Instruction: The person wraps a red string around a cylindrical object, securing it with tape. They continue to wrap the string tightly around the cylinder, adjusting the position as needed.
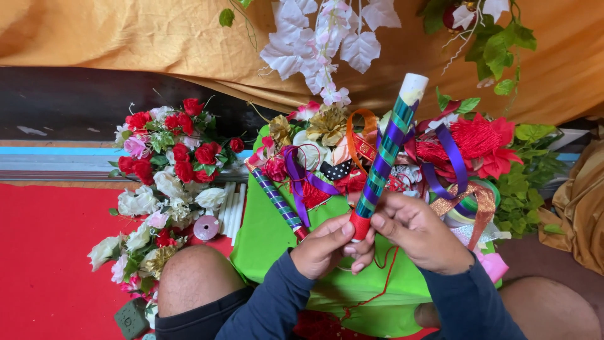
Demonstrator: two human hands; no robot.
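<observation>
Widest of all, the draped mustard-gold cloth backdrop [126, 38] fills the far side, white fabric blossoms [321, 38] dangling from it. Below, on the left, the red floor mat [44, 252], and lying on it a long spray of red and white artificial roses [167, 182]. In the middle, the bright green cloth [264, 239] spread over the person's lap, and at its far edge a heap of ribbons, tassels and red and gold fabric flowers [390, 151].

Now the work itself: a long stick wrapped in green and purple shiny tape with a red-bound near end and a bare white far tip [384, 151] stands tilted up and to the right over the heap. The left hand [321, 249] is clamped round the red end, thumb on top; the right hand [418, 233] is closed in just beside it, fingers pinching at that same end. A thin red thread [384, 277] trails down from there across the green cloth. A second taped stick [277, 201] lies left of the hands, and a small pink spool [206, 228] sits near the roses.

The risk, as I judge it: with the grip so low, the long stick could tip into the heap, or the slack thread could snag and loosen the red binding.
</observation>
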